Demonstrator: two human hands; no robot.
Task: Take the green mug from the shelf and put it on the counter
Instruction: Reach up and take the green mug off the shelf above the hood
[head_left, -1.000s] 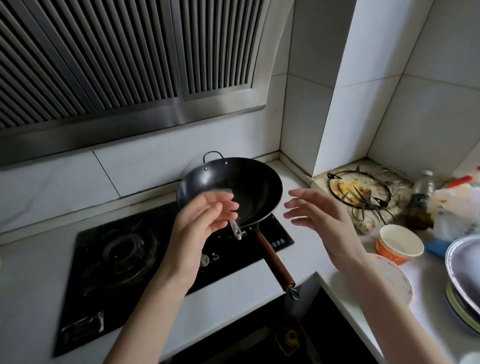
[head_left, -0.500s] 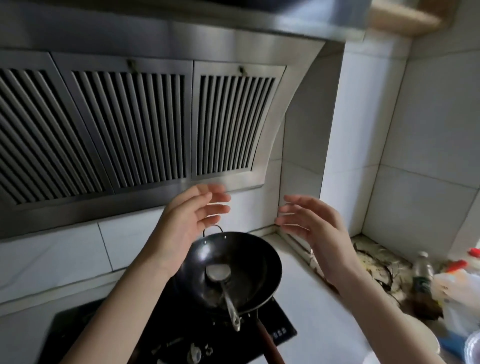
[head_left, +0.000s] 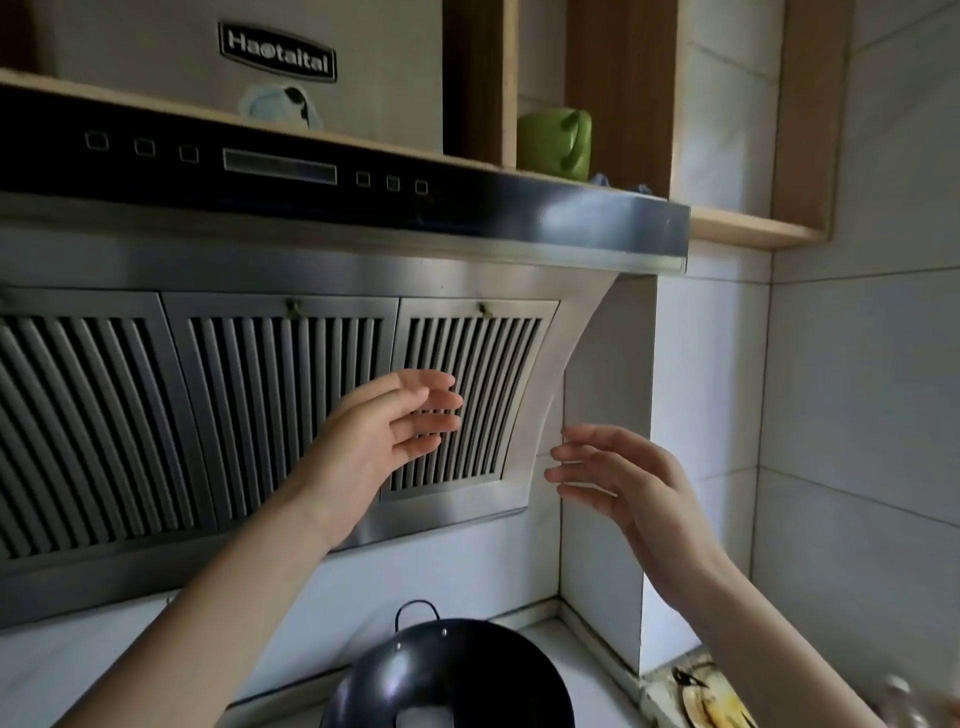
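The green mug (head_left: 555, 143) stands on the wooden shelf (head_left: 748, 228) above the range hood, between two dark upright panels, its handle turned toward me. My left hand (head_left: 384, 441) is raised in front of the hood's grille, fingers spread, holding nothing. My right hand (head_left: 618, 480) hovers lower and to the right, near the hood's corner, also empty with fingers apart. Both hands are well below the mug.
The range hood (head_left: 291, 171) with a black control strip juts out under the shelf. A crumpled pale blue item (head_left: 280, 106) lies on top of it. A black wok (head_left: 447, 675) sits on the stove below. White tiled walls close the right corner.
The view has tilted upward, bringing the shelf and green mug into sight. Both hands have risen from above the wok to the hood's grille level.
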